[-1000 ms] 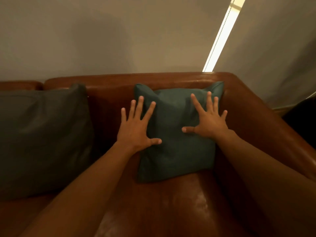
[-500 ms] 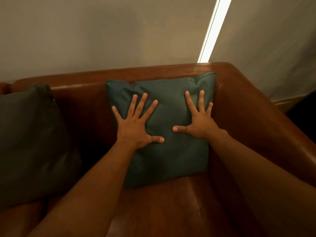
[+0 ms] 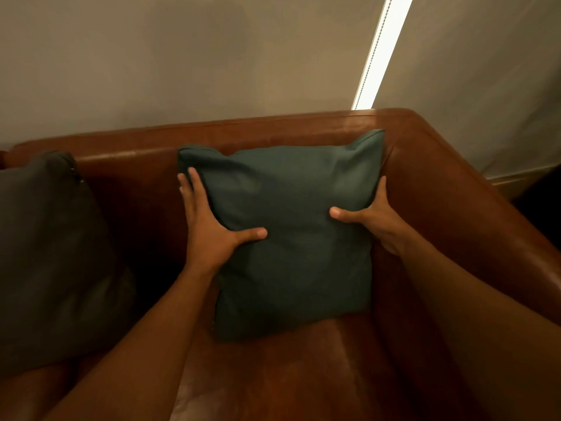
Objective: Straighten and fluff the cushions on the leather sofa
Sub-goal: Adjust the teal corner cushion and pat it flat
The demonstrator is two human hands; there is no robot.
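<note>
Now gripping teal cushion (image 3: 288, 232) sides, left hand (image 3: 209, 232) and right hand (image 3: 376, 220) clamped; squeeze inward evenly, keep upright

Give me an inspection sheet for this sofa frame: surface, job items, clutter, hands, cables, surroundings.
Surface: brown leather sofa, glossy seat, corner end at right.
Job's things: teal cushion upright against the backrest in the corner; dark cushion leaning at left, untouched.
Clutter: nothing seen.
Grippers: left hand grips the teal cushion's left edge, thumb on its front; right hand grips its right edge, fingers behind.
Cables: bead chain hanging by the blind.
Surroundings: grey blinds, bright gap between them.
</note>
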